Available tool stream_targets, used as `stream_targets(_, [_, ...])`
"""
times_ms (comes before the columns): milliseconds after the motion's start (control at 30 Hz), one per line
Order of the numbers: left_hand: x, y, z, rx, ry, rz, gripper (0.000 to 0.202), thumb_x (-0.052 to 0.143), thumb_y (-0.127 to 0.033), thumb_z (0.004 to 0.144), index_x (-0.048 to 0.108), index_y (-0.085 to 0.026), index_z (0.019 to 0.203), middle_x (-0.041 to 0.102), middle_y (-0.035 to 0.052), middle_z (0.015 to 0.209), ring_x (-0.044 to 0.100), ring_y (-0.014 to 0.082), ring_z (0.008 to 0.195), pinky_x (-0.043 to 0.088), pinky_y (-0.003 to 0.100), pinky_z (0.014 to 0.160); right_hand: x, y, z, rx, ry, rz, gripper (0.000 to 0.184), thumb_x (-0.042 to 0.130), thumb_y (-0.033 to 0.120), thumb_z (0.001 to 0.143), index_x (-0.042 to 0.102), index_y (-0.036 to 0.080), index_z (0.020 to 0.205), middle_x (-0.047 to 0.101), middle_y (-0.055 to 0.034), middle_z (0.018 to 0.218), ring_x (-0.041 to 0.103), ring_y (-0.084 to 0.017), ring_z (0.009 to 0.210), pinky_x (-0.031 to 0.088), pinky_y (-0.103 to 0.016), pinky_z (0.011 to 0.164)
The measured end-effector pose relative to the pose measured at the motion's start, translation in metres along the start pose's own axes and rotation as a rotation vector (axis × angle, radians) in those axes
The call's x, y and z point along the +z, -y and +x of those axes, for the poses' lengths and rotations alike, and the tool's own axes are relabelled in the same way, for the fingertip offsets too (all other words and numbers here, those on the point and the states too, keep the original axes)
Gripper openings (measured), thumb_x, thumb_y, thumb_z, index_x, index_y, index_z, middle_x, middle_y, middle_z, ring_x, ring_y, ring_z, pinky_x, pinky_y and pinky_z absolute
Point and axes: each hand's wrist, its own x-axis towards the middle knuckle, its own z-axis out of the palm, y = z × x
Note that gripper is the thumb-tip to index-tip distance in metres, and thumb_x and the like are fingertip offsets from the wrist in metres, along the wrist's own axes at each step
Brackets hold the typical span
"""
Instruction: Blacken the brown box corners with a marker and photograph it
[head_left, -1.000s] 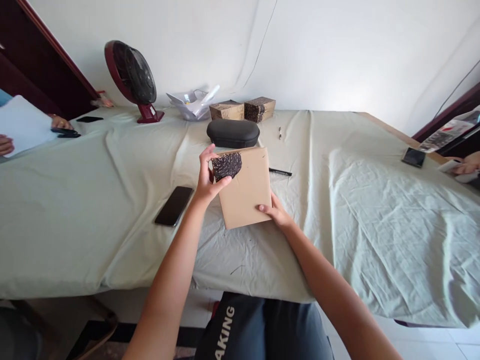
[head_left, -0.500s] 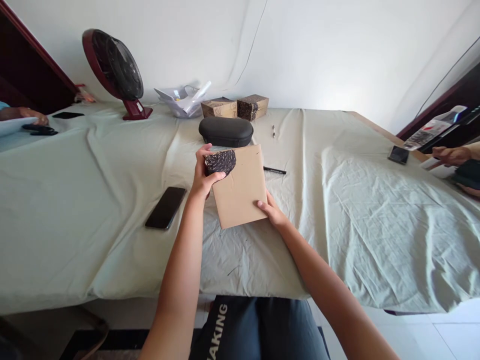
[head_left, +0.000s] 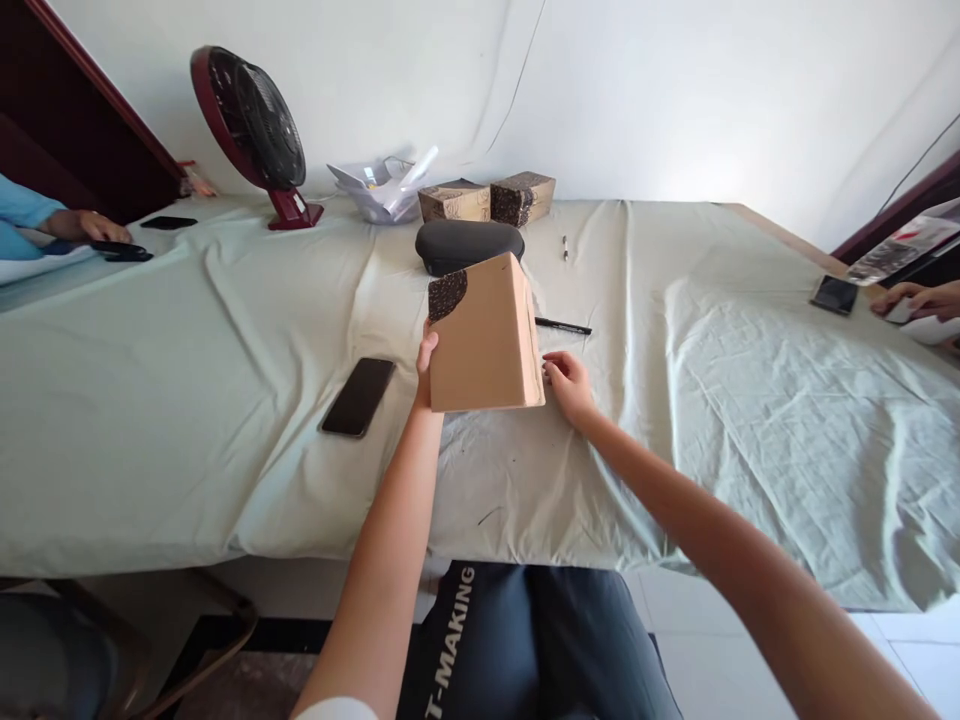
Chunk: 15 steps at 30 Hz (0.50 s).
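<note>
A brown cardboard box (head_left: 476, 345) with a black patterned corner is held up over the cloth, its plain face toward me and its right side showing. My left hand (head_left: 426, 352) grips its left edge, thumb on the front and the other fingers hidden behind. Beside the box's lower right edge, my right hand (head_left: 568, 385) has its fingers curled together in a pinch; whether they touch the box or hold something small cannot be made out. A black pen (head_left: 564, 326) lies just beyond that hand. Left of my left hand rests a black phone (head_left: 358, 397).
Behind the box sit a black zip case (head_left: 470, 245), two patterned boxes (head_left: 523, 198), a basket of papers (head_left: 382, 195) and a red fan (head_left: 262, 125). Another person's hand (head_left: 94, 226) is at far left; other hands (head_left: 926, 300) are at far right near a phone (head_left: 834, 294).
The box has turned so its right side shows. My left hand has slid down from the patterned corner to the left edge. My right hand has come off the front face and curled.
</note>
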Motion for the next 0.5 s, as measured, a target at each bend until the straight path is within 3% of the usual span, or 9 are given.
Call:
stream_targets(33, [-0.005,0.000,0.002,-0.017,-0.001,0.012,0.064,0.073,-0.072,0.082,0.067,-0.034,0.133,0.076,0.0043,0.130,0.065,0.0333,0.137,0.059,0.048,0.106,-0.004,-0.003,0.011,-0.006,0.014,-0.054,0.032,0.045,0.035,0.098,0.070,0.020,0.112,0.075,-0.0112,0.100,0.071,-0.025,0.089,0.062,-0.041,0.081])
stream_targets(100, [-0.012,0.002,0.006,-0.044,-0.005,0.029,0.062,0.068,-0.078,0.083,0.071,-0.032,0.124,0.079,0.0065,0.122,0.069,0.0357,0.132,0.060,0.053,0.106,-0.013,-0.007,0.034,-0.049,0.034,-0.166,0.035,0.046,0.028,0.097,0.070,0.019,0.120,0.074,-0.0170,0.123,0.068,-0.030,0.114,0.059,-0.046,0.098])
stream_targets(200, [-0.016,0.006,0.008,-0.094,-0.015,0.026,0.066,0.066,-0.085,0.079,0.075,-0.031,0.115,0.081,0.0084,0.116,0.069,0.0396,0.132,0.060,0.058,0.107,-0.019,-0.006,0.065,-0.093,0.141,-0.416,0.050,0.051,0.025,0.097,0.064,0.017,0.144,0.063,-0.0186,0.154,0.045,-0.036,0.147,0.041,-0.054,0.123])
stream_targets(267, [-0.015,0.008,0.006,-0.123,-0.019,0.020,0.068,0.069,-0.086,0.076,0.076,-0.030,0.114,0.082,0.0088,0.114,0.071,0.0409,0.130,0.061,0.059,0.104,-0.015,-0.004,0.079,-0.066,0.188,-0.561,0.056,0.050,0.028,0.100,0.057,0.016,0.154,0.057,-0.0208,0.161,0.040,-0.041,0.149,0.033,-0.061,0.125])
stream_targets(367, [-0.010,0.009,0.001,-0.178,-0.006,-0.004,0.070,0.071,-0.083,0.077,0.075,-0.027,0.118,0.083,0.0091,0.116,0.073,0.0403,0.127,0.064,0.057,0.100,-0.003,0.001,0.089,-0.008,0.207,-0.706,0.049,0.042,0.031,0.106,0.062,0.016,0.149,0.058,-0.0260,0.152,0.044,-0.046,0.141,0.030,-0.069,0.119])
stream_targets(500, [-0.001,0.007,-0.004,-0.171,-0.009,-0.047,0.066,0.072,-0.076,0.081,0.074,-0.025,0.122,0.082,0.0075,0.119,0.075,0.0357,0.123,0.066,0.049,0.095,-0.006,0.009,0.087,-0.008,0.298,-0.826,0.041,0.038,0.029,0.110,0.069,0.017,0.134,0.061,-0.0247,0.145,0.052,-0.041,0.134,0.040,-0.056,0.113])
